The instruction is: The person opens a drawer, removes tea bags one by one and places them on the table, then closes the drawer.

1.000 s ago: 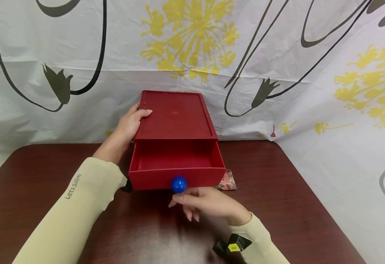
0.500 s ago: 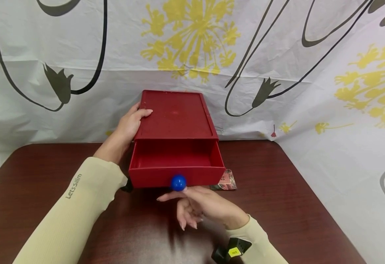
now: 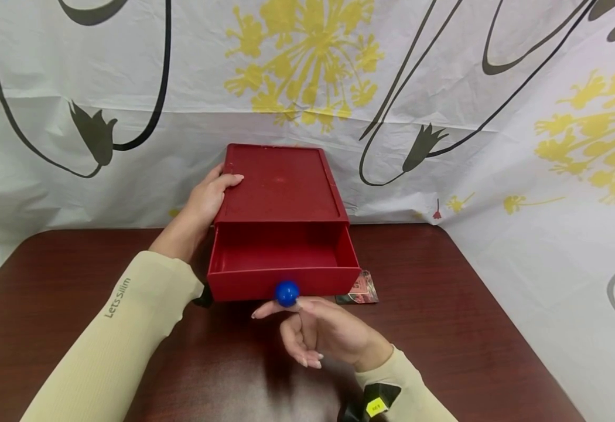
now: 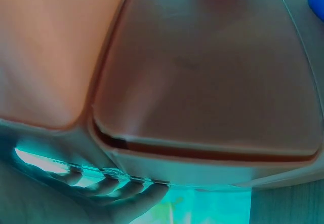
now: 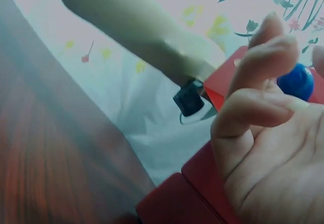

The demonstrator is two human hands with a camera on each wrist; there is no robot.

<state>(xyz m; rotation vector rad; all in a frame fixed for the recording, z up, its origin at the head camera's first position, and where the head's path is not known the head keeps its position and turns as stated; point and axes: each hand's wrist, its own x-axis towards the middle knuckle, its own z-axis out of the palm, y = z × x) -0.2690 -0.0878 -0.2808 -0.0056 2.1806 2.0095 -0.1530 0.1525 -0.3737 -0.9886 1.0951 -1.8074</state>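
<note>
A red plastic box with a drawer point(image 3: 281, 187) stands at the back of the table, its drawer point(image 3: 286, 284) pulled partway out. The part of the drawer's inside that shows is bare red. On the drawer front sits a round blue knob point(image 3: 287, 293). My left hand point(image 3: 207, 199) grips the box's left side, thumb on the top edge; its other fingers point(image 4: 142, 203) show along the box in the left wrist view. My right hand point(image 3: 328, 331) holds the knob between thumb and index finger, index stretched beneath it, the remaining fingers loosely curled below.
A printed packet point(image 3: 364, 289) lies on the dark wood table point(image 3: 434, 328) right of the drawer, partly hidden by it. A white cloth with yellow and grey flowers point(image 3: 191, 76) hangs close behind the box and along the right side.
My right hand has shifted up to the knob, its index finger now stretched out left beneath it. The drawer has moved slightly in, then slightly out. My left hand has stayed put.
</note>
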